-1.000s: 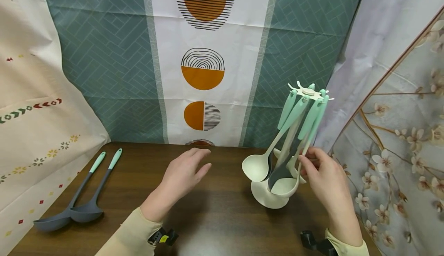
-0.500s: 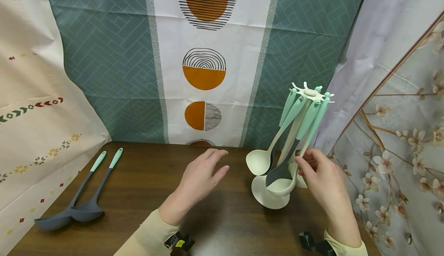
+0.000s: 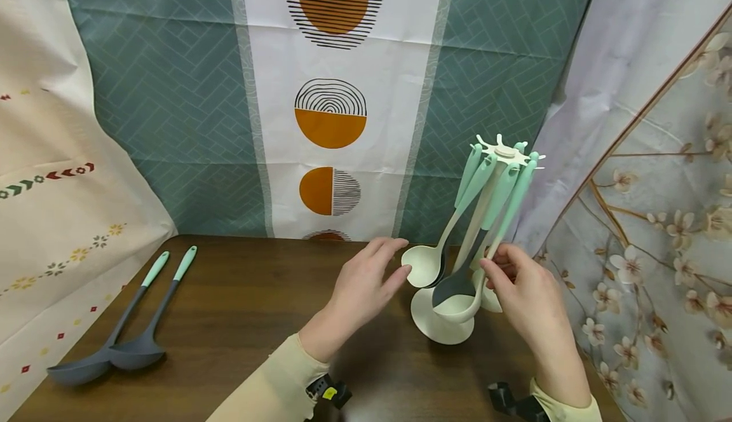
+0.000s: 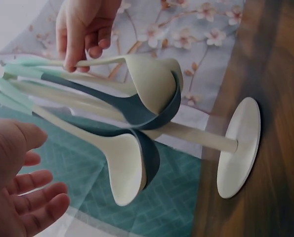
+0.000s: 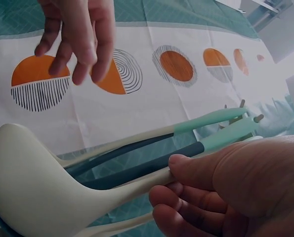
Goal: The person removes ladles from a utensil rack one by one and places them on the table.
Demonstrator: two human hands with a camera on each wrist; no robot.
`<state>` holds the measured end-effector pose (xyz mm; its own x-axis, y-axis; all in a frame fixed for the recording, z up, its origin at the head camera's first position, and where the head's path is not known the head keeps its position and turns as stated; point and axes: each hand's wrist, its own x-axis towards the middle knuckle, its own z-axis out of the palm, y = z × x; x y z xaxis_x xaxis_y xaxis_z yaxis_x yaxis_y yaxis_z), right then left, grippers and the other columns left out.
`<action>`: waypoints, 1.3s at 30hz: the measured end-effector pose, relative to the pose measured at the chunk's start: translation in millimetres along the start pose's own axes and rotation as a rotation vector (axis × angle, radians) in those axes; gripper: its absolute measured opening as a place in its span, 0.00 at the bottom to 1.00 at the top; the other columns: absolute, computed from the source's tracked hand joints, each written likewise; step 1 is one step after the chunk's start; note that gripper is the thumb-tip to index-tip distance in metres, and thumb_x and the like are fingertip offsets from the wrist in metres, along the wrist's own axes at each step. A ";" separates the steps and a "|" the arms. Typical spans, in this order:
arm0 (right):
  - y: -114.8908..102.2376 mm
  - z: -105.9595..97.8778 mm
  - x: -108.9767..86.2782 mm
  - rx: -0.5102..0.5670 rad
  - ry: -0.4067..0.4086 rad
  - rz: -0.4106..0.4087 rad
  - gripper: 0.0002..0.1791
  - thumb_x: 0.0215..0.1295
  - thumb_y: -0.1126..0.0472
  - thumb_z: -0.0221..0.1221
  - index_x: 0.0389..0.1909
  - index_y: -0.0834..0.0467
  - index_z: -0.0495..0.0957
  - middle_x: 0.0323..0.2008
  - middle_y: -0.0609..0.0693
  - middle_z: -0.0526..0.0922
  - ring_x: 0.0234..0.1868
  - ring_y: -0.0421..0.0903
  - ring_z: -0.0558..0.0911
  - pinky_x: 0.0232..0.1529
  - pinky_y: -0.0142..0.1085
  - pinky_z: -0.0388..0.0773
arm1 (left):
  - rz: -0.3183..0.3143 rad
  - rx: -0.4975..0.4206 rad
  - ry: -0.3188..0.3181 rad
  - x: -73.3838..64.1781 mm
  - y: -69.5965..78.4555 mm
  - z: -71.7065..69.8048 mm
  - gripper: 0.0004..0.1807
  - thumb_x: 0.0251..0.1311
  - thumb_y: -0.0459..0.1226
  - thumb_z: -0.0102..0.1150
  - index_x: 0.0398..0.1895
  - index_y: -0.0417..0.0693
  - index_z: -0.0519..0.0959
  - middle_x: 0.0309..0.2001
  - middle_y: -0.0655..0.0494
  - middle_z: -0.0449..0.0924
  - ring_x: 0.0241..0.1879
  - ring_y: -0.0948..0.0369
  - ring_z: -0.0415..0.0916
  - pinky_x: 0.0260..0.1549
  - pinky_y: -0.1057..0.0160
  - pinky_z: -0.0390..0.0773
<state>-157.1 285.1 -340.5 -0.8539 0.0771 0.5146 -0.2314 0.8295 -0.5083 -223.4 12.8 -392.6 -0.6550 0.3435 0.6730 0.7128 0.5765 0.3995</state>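
A cream utensil stand (image 3: 441, 328) with a hooked top stands at the right of the table, several mint-handled utensils hanging round its pole. My right hand (image 3: 523, 285) pinches the shaft of a cream ladle (image 5: 30, 173) between thumb and fingers, its handle still up at the hooks. Behind that ladle hangs a dark grey ladle (image 4: 129, 111). My left hand (image 3: 366, 282) is held with fingers spread and thumb apart, beside another cream ladle (image 3: 422, 266) on the stand's left side. In the left wrist view a gap shows between those fingers and this ladle (image 4: 124, 168).
Two dark grey ladles (image 3: 137, 352) with mint handles lie on the brown table (image 3: 240, 320) at the far left, their bowls overlapping. Patterned cloths hang behind the table, and a flowered cloth (image 3: 646, 269) is close by the right hand.
My left hand has moved right, up to the stand's left side. The hanging utensils have shifted slightly round the pole, while my right hand keeps its pinch on the cream ladle.
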 end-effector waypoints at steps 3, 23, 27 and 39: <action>-0.8 0.5 0.2 -0.001 0.000 -0.007 0.07 0.81 0.55 0.67 0.44 0.54 0.82 0.29 0.44 0.89 0.32 0.46 0.87 0.29 0.40 0.72 | 0.002 -0.010 0.010 4.4 2.9 4.4 0.23 0.76 0.42 0.71 0.69 0.49 0.82 0.62 0.52 0.84 0.50 0.56 0.85 0.48 0.53 0.86; -1.1 0.0 -0.3 -0.004 -0.021 -0.003 0.07 0.81 0.55 0.66 0.44 0.55 0.82 0.31 0.46 0.90 0.32 0.46 0.88 0.30 0.42 0.73 | -0.042 -0.065 -0.031 28.9 11.5 30.7 0.22 0.77 0.42 0.69 0.69 0.46 0.81 0.64 0.50 0.84 0.52 0.55 0.87 0.46 0.56 0.86; -1.4 -0.7 0.1 -0.003 -0.028 0.003 0.08 0.81 0.55 0.66 0.45 0.55 0.82 0.32 0.47 0.91 0.33 0.47 0.89 0.31 0.43 0.74 | -0.048 -0.068 -0.046 35.3 11.6 35.7 0.22 0.78 0.43 0.68 0.70 0.46 0.81 0.64 0.51 0.84 0.56 0.55 0.86 0.51 0.54 0.86; 0.4 0.0 0.9 0.001 -0.030 0.009 0.08 0.82 0.54 0.66 0.46 0.54 0.82 0.32 0.47 0.91 0.32 0.47 0.89 0.31 0.43 0.75 | -0.078 -0.049 -0.056 49.0 15.0 51.3 0.22 0.80 0.46 0.66 0.70 0.50 0.82 0.59 0.56 0.87 0.56 0.57 0.85 0.52 0.55 0.85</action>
<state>-158.0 285.5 -340.3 -0.8696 0.0679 0.4890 -0.2243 0.8280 -0.5139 -257.7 76.3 -385.5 -0.7209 0.3412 0.6033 0.6699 0.5662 0.4803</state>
